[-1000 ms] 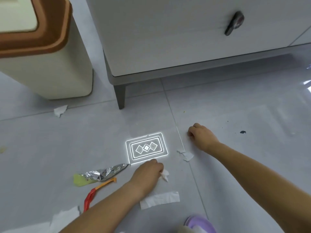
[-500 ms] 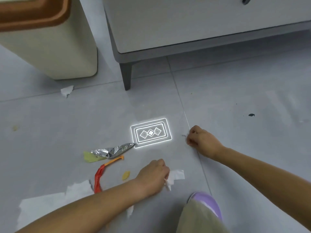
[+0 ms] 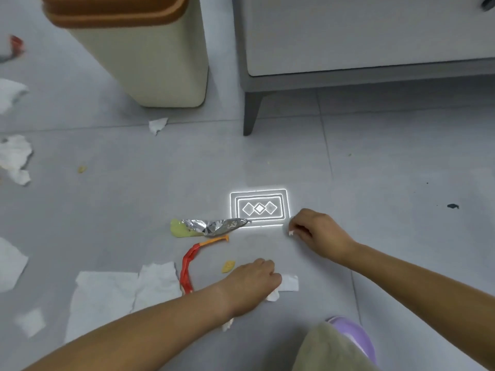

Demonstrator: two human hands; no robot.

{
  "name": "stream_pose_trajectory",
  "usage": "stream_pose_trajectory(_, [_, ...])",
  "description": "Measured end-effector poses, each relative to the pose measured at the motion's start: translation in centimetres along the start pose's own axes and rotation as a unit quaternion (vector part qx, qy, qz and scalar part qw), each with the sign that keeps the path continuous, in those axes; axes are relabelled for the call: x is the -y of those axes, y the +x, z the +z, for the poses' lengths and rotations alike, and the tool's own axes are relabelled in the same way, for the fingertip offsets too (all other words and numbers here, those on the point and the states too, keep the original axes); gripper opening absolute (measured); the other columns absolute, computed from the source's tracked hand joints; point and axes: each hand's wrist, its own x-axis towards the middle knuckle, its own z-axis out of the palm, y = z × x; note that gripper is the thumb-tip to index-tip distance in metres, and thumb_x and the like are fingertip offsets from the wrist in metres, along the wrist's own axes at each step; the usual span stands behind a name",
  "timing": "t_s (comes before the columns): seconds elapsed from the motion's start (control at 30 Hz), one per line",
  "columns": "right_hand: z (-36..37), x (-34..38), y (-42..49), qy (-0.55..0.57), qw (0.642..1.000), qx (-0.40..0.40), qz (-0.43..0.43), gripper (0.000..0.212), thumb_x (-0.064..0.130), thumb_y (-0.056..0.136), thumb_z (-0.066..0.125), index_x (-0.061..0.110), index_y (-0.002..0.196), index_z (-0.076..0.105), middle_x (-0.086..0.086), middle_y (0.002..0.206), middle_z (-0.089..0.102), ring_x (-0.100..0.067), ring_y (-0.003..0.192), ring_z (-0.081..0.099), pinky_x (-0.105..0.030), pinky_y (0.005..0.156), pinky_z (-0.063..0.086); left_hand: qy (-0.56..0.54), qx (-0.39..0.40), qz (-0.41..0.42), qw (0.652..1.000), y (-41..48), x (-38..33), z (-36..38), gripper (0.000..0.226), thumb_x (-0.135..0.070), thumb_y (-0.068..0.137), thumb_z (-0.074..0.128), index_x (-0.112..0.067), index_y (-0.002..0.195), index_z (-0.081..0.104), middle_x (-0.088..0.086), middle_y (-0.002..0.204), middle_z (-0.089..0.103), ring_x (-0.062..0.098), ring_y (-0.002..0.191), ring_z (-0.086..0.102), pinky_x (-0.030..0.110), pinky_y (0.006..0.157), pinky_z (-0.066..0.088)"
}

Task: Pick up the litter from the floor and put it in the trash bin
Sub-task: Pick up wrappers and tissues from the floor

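The cream trash bin with a brown rim stands at the top left. My left hand is low on the floor, fingers curled round white paper scraps. My right hand pinches a tiny white paper bit just right of a crumpled foil wrapper. A red-orange wrapper strip and a yellow chip crumb lie between the foil and my left hand. Large white paper sheets lie left of my forearm.
A grey-legged white cabinet stands at the top right, its leg near the bin. More torn paper lies along the left edge, one scrap by the bin. My purple slipper is at the bottom right.
My right hand moved left toward the foil and now pinches a small white bit. My left hand stays on the paper scraps. The view shifted, showing more litter on the left.
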Motion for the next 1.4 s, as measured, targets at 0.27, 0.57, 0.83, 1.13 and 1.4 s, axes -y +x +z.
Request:
stream_pose_trajectory(0.27, [2.8, 9.2, 6.9, 0.066, 0.986, 0.049, -0.147, 0.011, 0.002, 0.081, 0.064, 0.004, 0.089, 0.070, -0.008, 0.086, 0.065, -0.007, 0.076, 0.049, -0.011, 0.070, 0.032, -0.181, -0.211, -0.205, 0.938, -8.7, 5.8, -0.5, 0.025, -0.005, 0.084, 0.049, -0.016, 0.103, 0.062, 0.004, 0.108, 0.056, 0.020, 0.098, 0.054, 0.033, 0.082, 0.044])
stream_pose_trajectory(0.57, [5.4, 11.7, 9.8, 0.009, 0.958, 0.196, -0.209, 0.009, 0.006, 0.083, 0.062, 0.007, 0.086, 0.071, -0.010, 0.094, 0.062, -0.024, 0.089, 0.058, -0.019, 0.077, 0.036, -0.249, -0.342, -0.366, 0.829, -12.6, 9.6, -0.4, 0.021, 0.001, 0.080, 0.055, -0.012, 0.093, 0.067, -0.005, 0.094, 0.048, -0.001, 0.067, 0.046, 0.001, 0.065, 0.033])
stream_pose_trajectory(0.83, [5.3, 10.4, 12.2, -0.107, 0.963, 0.190, -0.156, 0.013, 0.014, 0.085, 0.057, 0.018, 0.086, 0.069, -0.008, 0.145, 0.031, -0.030, 0.109, 0.055, -0.036, 0.085, 0.047, -0.207, -0.256, -0.317, 0.890, -8.0, 12.2, -3.1, 0.019, -0.008, 0.081, 0.055, -0.016, 0.093, 0.067, 0.008, 0.140, 0.039, 0.024, 0.092, 0.060, 0.022, 0.075, 0.041])
stream_pose_trajectory(1.13, [5.7, 10.6, 13.6, -0.103, 0.973, 0.167, -0.122, 0.014, 0.011, 0.088, 0.049, 0.005, 0.086, 0.062, -0.014, 0.093, 0.053, -0.034, 0.085, 0.056, -0.044, 0.075, 0.047, -0.232, -0.248, -0.296, 0.893, -5.2, 12.5, -3.6, 0.017, -0.010, 0.080, 0.057, -0.009, 0.096, 0.051, 0.010, 0.102, 0.049, 0.030, 0.085, 0.054, 0.032, 0.069, 0.040])
stream_pose_trajectory(1.4, [4.5, 12.2, 12.3, 0.099, 0.991, 0.057, -0.072, 0.013, 0.013, 0.081, 0.066, 0.013, 0.093, 0.061, 0.001, 0.071, 0.053, -0.007, 0.059, 0.043, -0.021, 0.058, 0.034, -0.317, -0.346, -0.295, 0.832, -6.0, 11.8, -4.9, 0.034, -0.020, 0.079, 0.064, -0.017, 0.104, 0.041, 0.001, 0.088, 0.058, 0.020, 0.071, 0.056, 0.026, 0.057, 0.040])
